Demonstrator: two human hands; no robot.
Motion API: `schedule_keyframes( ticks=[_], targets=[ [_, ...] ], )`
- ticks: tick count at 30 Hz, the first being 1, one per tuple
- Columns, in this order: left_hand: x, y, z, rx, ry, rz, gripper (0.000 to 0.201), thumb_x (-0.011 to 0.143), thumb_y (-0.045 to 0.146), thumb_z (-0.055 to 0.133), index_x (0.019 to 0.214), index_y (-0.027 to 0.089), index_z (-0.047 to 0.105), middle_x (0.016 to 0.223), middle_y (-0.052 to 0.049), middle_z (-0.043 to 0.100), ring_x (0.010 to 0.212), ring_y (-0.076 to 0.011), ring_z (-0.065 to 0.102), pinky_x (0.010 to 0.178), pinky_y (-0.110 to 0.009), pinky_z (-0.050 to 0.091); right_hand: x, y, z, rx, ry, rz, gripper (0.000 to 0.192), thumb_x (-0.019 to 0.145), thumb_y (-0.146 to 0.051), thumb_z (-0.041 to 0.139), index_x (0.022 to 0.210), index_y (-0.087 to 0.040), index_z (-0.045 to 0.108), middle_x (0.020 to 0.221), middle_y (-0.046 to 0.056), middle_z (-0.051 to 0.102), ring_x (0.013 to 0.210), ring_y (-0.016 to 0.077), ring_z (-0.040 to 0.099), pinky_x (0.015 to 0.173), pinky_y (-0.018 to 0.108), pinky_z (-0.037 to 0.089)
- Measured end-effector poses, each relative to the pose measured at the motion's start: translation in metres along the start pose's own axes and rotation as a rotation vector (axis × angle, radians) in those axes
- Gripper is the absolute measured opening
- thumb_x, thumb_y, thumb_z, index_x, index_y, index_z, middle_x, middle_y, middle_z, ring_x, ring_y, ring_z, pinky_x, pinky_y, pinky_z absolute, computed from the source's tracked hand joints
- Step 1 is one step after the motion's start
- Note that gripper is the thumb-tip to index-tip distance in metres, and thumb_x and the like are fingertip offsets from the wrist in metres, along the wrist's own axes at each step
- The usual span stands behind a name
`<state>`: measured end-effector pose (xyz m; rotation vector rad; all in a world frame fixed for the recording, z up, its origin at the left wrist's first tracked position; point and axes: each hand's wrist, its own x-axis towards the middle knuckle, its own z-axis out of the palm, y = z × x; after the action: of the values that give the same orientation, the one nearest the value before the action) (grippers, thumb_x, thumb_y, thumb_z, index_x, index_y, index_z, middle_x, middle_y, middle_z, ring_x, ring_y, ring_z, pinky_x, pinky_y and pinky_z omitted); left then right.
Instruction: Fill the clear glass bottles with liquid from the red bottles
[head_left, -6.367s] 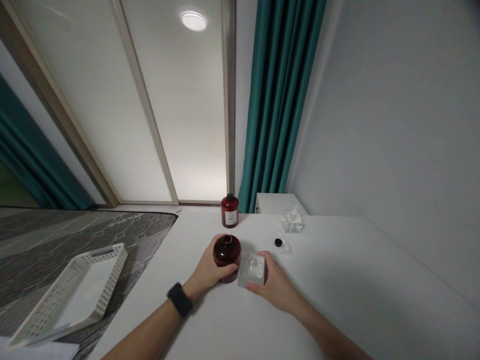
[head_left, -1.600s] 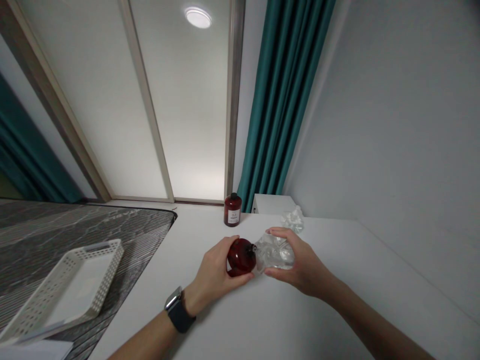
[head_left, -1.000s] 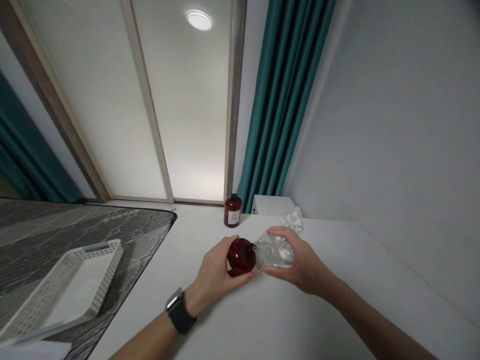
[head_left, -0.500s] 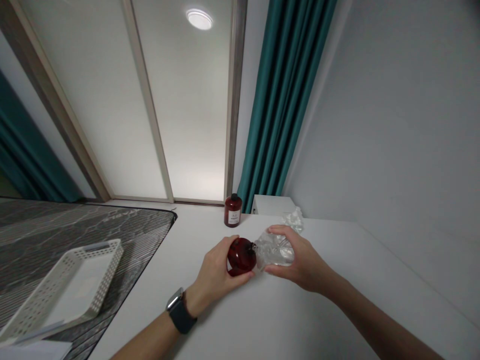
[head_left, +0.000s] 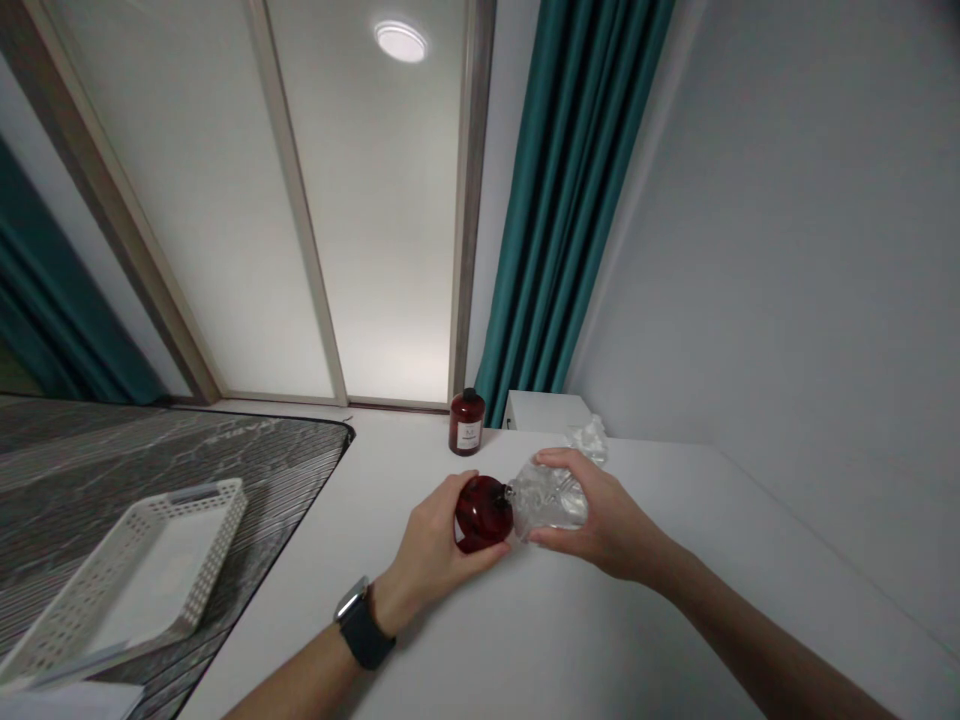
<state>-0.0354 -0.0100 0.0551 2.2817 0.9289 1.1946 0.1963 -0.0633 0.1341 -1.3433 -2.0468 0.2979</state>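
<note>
My left hand (head_left: 429, 555) grips a round dark red bottle (head_left: 481, 510), tilted with its mouth turned to the right, just above the white table (head_left: 525, 650). My right hand (head_left: 607, 520) holds a clear square glass bottle (head_left: 549, 498) tipped on its side. The clear bottle's neck meets the red bottle's mouth. A black watch sits on my left wrist.
A second dark red bottle (head_left: 466, 421) with a label stands upright at the table's far edge. A clear faceted glass piece (head_left: 590, 436) lies behind my right hand. A white perforated tray (head_left: 135, 580) rests on the grey bed at left. Teal curtain and white wall rise behind.
Since the oldest frame both bottles have been lifted and tipped toward each other, neck to mouth. Over the last second and a half the hands have barely moved.
</note>
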Motion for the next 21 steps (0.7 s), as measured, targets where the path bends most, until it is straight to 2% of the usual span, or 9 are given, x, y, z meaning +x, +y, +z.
schedule_keyframes(
  ticks=[21],
  targets=[
    [-0.0018, 0.0031, 0.0025, -0.060, -0.003, -0.051, 0.068, 0.070, 0.032, 0.081, 0.128, 0.020, 0.047, 0.120, -0.010, 0.067, 0.105, -0.0283, 0.069, 0.092, -0.044, 0.057, 0.0044, -0.0037, -0.0050, -0.012, -0.061, 0.022, 0.061, 0.070, -0.029, 0.082, 0.123, -0.023, 0.051, 0.129, 0.013, 0.062, 0.122, 0.0304, 0.060, 0.103, 0.048, 0.049]
  ],
)
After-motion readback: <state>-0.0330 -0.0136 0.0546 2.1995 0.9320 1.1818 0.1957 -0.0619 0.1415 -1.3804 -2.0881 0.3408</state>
